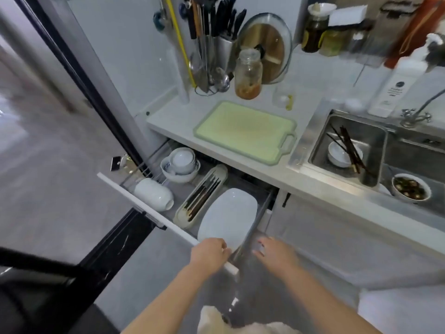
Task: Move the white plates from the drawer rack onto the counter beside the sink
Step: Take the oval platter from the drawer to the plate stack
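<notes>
A person leans over an open kitchen drawer [168, 227], both bare hands low at its near corner. The left hand [210, 253] is curled over the drawer's white front panel, its fingers closed on the near rim of the white plates [228, 215], which stand tilted on edge in the rack just beyond that grip. The right hand [274, 255] hovers beside the drawer's right side rail, fingers spread and empty (motion blur softens the fingertips), close to the plates but apart from them.

Left of the plates, farther from the left hand, lies a long cutlery tray [202, 196] holding dark chopsticks; past it sit stacked white bowls [180, 165] and a white cup on its side [154, 194].

Above and beyond both hands runs the bench [173, 119], carrying a pale green cutting board [245, 128], a glass jar [248, 75] and a knife holder [216, 44]. To the right of the board, well beyond the right hand, the steel sink [349, 148] holds a white bowl with chopsticks, and a second bowl of dark food [410, 190] sits in the neighbouring basin.
</notes>
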`<action>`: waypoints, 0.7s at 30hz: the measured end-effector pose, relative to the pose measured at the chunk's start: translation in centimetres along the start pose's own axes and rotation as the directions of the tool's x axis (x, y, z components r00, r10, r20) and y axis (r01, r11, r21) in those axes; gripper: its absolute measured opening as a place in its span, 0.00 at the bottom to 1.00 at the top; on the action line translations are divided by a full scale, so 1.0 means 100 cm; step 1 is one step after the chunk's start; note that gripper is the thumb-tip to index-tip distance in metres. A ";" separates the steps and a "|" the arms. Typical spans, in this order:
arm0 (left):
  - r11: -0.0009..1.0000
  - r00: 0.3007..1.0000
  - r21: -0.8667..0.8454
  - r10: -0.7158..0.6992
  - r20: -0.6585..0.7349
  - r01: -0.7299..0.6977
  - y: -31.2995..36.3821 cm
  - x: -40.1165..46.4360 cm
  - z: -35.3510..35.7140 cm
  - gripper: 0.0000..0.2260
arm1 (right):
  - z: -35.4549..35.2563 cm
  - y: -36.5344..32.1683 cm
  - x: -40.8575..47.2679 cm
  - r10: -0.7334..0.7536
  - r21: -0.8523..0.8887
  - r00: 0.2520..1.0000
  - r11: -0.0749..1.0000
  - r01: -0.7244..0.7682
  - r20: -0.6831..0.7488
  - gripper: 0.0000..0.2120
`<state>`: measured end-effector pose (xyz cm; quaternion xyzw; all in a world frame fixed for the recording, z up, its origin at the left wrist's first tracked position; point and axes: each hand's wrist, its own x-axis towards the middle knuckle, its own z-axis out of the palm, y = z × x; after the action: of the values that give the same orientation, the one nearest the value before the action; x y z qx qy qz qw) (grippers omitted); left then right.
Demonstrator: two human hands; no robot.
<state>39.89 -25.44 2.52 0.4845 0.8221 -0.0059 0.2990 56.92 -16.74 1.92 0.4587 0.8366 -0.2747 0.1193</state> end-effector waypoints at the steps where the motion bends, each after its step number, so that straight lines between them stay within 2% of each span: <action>1: 1.000 1.000 0.015 0.009 -0.001 -0.009 -0.010 0.003 -0.004 0.16 | 0.005 -0.011 0.007 0.002 0.006 1.000 1.000 -0.002 0.012 0.20; 6: 0.999 0.999 0.016 0.040 0.009 -0.040 -0.045 0.021 -0.023 0.16 | 0.019 -0.044 0.032 0.042 0.077 0.997 0.996 -0.047 0.059 0.21; 12: 0.996 0.996 0.018 0.085 0.031 -0.085 -0.052 0.066 -0.036 0.17 | 0.021 -0.049 0.067 0.093 0.158 0.995 0.983 -0.096 0.029 0.21; 21: 0.999 0.988 0.031 0.009 0.157 -0.014 -0.052 0.144 -0.031 0.17 | 0.035 -0.040 0.143 0.114 0.331 0.981 0.930 -0.160 0.154 0.26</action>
<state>29.15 -15.88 -3.53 0.4919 0.7931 -0.0553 0.3548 45.52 -10.40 -6.01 0.5107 0.7322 -0.4366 0.1120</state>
